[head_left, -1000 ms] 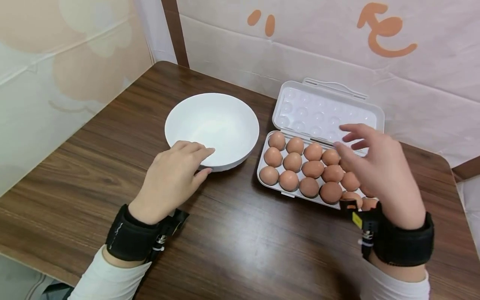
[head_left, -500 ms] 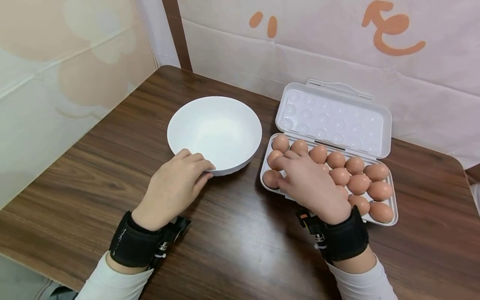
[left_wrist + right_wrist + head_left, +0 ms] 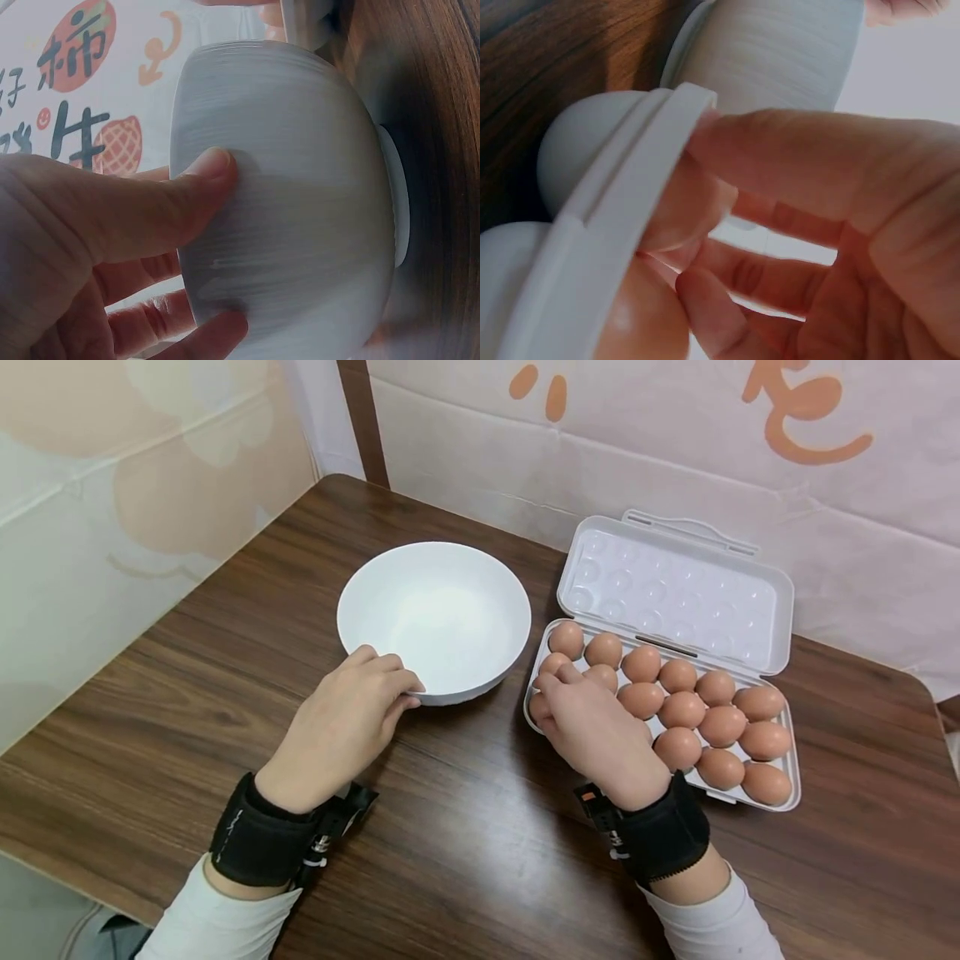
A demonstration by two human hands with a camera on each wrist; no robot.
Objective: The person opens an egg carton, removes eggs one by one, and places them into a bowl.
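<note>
Bowl (image 3: 435, 618): white, sits on the brown wood surface (image 3: 465, 852), left of the egg tray (image 3: 780, 781).
Left hand (image 3: 341, 727): holds the near rim of the bowl, thumb flat on the outer wall, fingers curled over the edge.
Right hand (image 3: 596, 735): over the tray's left end, fingers curled round an egg (image 3: 697, 206) in the near-left corner; the egg sits in its cup.
Egg tray: white plastic, lid (image 3: 675, 589) folded back flat toward the wall; brown eggs fill the rows, those under the hand hidden.
Gap: bowl and tray just beside each other, not touching.
Wrists: black straps on both, white sleeves behind.
Backdrop: pale sheet with orange marks behind the surface.
</note>
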